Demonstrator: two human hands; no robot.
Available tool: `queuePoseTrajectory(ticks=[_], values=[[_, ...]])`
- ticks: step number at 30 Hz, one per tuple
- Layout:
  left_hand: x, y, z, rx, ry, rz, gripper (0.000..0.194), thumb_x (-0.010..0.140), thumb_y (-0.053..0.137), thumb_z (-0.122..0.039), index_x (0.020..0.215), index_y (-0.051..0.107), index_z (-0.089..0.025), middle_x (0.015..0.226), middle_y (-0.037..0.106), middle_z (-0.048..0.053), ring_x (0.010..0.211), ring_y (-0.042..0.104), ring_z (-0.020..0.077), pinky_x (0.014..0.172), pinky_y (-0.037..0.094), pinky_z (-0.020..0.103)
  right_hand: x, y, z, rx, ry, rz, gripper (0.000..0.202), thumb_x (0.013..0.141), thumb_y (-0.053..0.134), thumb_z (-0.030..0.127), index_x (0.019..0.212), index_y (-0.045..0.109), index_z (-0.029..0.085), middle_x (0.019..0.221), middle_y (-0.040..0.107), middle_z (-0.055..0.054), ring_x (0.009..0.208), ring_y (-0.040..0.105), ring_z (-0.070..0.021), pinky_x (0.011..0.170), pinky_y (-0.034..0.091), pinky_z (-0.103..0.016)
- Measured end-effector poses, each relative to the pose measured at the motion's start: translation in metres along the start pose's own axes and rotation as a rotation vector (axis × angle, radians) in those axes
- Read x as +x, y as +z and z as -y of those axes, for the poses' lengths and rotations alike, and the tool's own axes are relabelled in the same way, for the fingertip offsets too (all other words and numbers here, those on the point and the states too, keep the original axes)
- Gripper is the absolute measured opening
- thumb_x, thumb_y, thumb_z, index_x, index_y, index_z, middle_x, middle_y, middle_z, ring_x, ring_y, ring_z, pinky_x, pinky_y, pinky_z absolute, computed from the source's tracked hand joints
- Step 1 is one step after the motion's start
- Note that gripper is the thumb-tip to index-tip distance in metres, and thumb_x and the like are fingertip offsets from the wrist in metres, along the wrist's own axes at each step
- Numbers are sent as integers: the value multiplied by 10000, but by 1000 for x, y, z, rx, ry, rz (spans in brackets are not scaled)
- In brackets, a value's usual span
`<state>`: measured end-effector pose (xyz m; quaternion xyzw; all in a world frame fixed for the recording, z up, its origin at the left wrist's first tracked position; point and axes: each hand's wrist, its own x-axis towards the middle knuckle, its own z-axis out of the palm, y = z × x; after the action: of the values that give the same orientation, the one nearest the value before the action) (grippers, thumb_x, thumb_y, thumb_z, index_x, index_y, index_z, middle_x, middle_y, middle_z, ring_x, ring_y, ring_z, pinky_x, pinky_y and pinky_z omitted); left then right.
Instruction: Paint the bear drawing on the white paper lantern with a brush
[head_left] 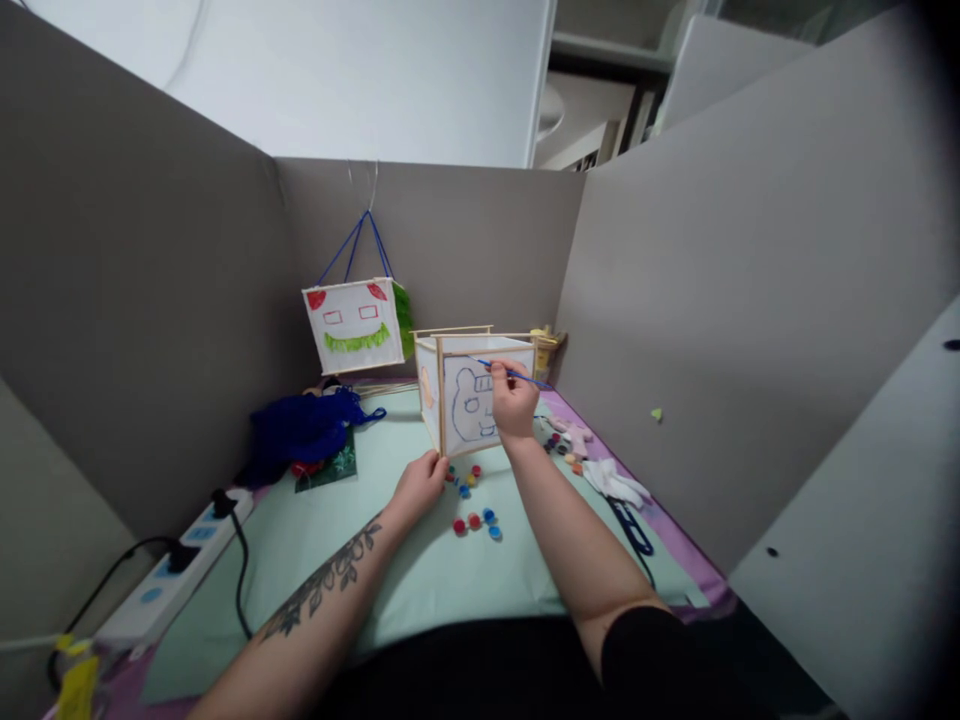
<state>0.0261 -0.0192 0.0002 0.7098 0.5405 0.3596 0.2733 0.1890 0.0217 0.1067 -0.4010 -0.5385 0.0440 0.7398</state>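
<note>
Fingers (499, 377) of right hand (515, 402) are pinching a brush (534, 380) before the lantern (465, 412); left hand (420, 486) is gripping its lower corner; probably light, fragile, safest held by sticks (440, 400).

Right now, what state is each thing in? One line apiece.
Framed box, front drawn on in blue
Paintbrush, tip by the box's front
Left hand, holding the box's lower corner
Right hand, gripping the paintbrush
Decorated box, hanging
Power strip, two plugs inserted
Blue fabric, bunched up
Paint pots, lids too small to tell
</note>
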Motion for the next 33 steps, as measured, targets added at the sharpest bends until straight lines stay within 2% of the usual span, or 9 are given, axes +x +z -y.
queuePoseTrajectory(ticks=[4, 7, 9, 11, 14, 16, 21, 30, 33], values=[[0, -2, -2, -15, 4, 0, 285, 844, 381, -394, 747, 541, -180, 712, 670, 45, 628, 589, 167, 598, 384, 257, -4, -22, -4, 87, 23, -58, 260, 831, 499, 377, 819, 625, 151, 750, 654, -51, 693, 607, -155, 609, 469, -250], [0, -2, -1, -31, -5, 1, 287, 842, 376, -400, 765, 545, -182, 740, 679, 46, 625, 590, 168, 596, 389, 260, -20, -46, -3, 136, 43, -9, 241, 837, 497, 375, 805, 608, 164, 711, 631, -30, 658, 607, -148, 606, 478, -257], [2, -1, 1, -31, -6, -4, 287, 841, 378, -404, 758, 542, -184, 743, 682, 45, 632, 591, 169, 594, 389, 260, -36, -61, -5, 133, 52, 140, 234, 842, 492, 364, 771, 602, 170, 680, 623, -20, 616, 603, -143, 593, 480, -261], [3, 0, 3, -33, -2, -9, 288, 841, 378, -404, 745, 536, -184, 731, 681, 44, 634, 590, 169, 591, 388, 260, -53, -70, -10, 88, 19, 383, 238, 832, 507, 335, 683, 597, 172, 617, 610, -12, 578, 590, -140, 579, 472, -258], [3, 1, 4, -41, 12, -9, 290, 841, 377, -404, 736, 531, -181, 735, 682, 44, 627, 586, 164, 592, 388, 259, -73, -72, -21, -17, -42, 698, 264, 824, 505, 282, 601, 595, 175, 551, 599, -7, 529, 559, -126, 546, 438, -236], [3, 1, 4, -53, 18, -3, 293, 843, 374, -407, 741, 527, -180, 752, 685, 47, 616, 583, 159, 588, 389, 257, -81, -68, -26, -77, -57, 802, 246, 822, 498, 262, 622, 614, 176, 567, 614, -9, 532, 556, -122, 541, 423, -224], [3, 3, 4, -68, 14, 12, 293, 844, 374, -420, 739, 509, -183, 742, 684, 41, 584, 580, 154, 569, 390, 254, -87, -57, -34, -131, -59, 775, 231, 820, 490, 249, 657, 631, 167, 641, 652, -29, 609, 589, -131, 591, 427, -217], [2, 4, 1, -50, 10, 7, 294, 843, 387, -417, 709, 498, -181, 714, 675, 33, 559, 575, 142, 562, 390, 249, -93, -51, -44, -265, -63, 891, 191, 820, 503, 249, 701, 637, 181, 644, 645, -12, 626, 585, -131, 606, 408, -212], [2, 4, 1, -49, 14, 5, 299, 846, 385, -415, 701, 496, -178, 700, 670, 34, 559, 573, 141, 554, 385, 249, -93, -50, -44, -280, -52, 894, 195, 821, 501, 253, 705, 639, 179, 649, 649, -14, 633, 588, -134, 609, 407, -212]])
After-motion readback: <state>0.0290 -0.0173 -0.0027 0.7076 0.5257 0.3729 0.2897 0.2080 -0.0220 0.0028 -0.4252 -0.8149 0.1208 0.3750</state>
